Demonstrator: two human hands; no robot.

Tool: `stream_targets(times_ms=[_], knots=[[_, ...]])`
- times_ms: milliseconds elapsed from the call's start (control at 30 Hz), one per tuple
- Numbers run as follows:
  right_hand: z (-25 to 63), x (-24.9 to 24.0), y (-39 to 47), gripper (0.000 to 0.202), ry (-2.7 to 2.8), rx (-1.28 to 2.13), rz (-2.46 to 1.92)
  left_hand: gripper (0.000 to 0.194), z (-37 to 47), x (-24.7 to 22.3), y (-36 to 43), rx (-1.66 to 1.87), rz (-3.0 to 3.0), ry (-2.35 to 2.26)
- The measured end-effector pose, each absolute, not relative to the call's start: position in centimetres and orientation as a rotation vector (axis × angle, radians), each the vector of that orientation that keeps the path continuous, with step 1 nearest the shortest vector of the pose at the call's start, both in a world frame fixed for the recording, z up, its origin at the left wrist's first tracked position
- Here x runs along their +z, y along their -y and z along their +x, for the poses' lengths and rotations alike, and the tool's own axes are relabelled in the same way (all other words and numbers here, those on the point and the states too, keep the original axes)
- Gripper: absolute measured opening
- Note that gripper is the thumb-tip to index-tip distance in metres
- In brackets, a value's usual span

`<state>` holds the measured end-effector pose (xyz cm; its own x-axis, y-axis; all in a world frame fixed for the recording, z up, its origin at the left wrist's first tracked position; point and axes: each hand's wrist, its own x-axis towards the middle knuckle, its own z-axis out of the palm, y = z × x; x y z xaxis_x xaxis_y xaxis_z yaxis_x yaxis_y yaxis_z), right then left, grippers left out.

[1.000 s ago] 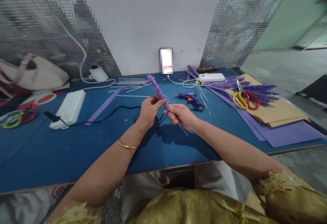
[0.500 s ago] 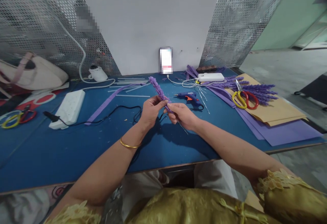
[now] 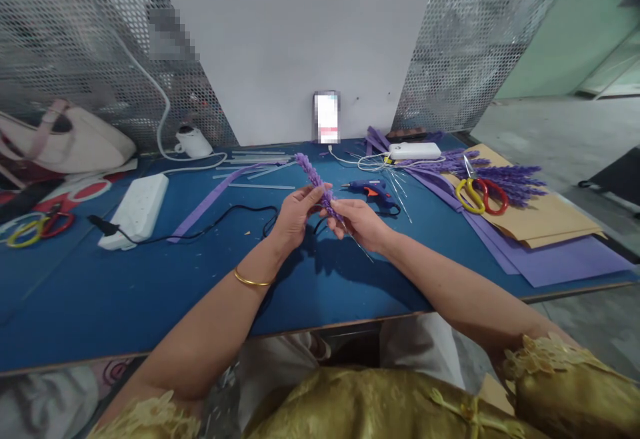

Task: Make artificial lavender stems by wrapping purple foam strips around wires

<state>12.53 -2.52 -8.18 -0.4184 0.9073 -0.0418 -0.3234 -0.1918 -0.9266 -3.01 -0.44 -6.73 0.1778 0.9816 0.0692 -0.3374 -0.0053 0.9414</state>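
purple flower could slip or bend

head view: i see the left hand (image 3: 295, 215) and the right hand (image 3: 356, 222) both pinching the purple flower stick (image 3: 315, 182) above the blue table (image 3: 150, 292). i think a hard squeeze could bend its thin wire. the glue gun (image 3: 373, 191) lies close by, and it may be hot.

A blue table (image 3: 150, 292) holds a white power strip (image 3: 134, 210) on the left with a black cord (image 3: 220, 222) trailing across the top, a purple strip (image 3: 210, 200) beside it, and scissors (image 3: 30, 229) near the far left edge. Toward the middle lies a blue glue gun (image 3: 371, 190), with a white box (image 3: 415, 151) just behind it. On the right, purple sheets (image 3: 550, 262) carry brown paper (image 3: 545, 219), and yellow-and-red scissors (image 3: 480, 193) rest there next to a bunch of purple flower stems (image 3: 515, 179).
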Motion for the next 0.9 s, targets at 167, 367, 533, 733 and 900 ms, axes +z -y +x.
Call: stream_targets(times_ms=[167, 367, 533, 733, 900], knots=[[12.3, -8.3, 2.7, 0.037, 1.172, 1.766, -0.81, 0.029, -3.1, -6.7, 0.0, 1.418, 1.049, -0.894], [12.1, -8.0, 2.8, 0.037, 1.183, 1.76, -0.835, 0.021, -2.9, -6.9, 0.0, 1.521, 1.113, -0.961], [12.1, -7.9, 2.9, 0.037, 1.202, 1.747, -0.828, 0.033, -3.4, -6.5, -0.4, 1.496, 1.0, -0.893], [12.1, -8.0, 3.0, 0.041, 1.233, 1.795, -0.899, 0.028, -3.8, -6.2, -0.7, 1.568, 0.977, -0.9], [12.5, -7.4, 3.0, 0.045, 1.275, 1.816, -0.974, 0.033, -5.7, -5.5, -2.0, 1.607, 0.752, -0.934]])
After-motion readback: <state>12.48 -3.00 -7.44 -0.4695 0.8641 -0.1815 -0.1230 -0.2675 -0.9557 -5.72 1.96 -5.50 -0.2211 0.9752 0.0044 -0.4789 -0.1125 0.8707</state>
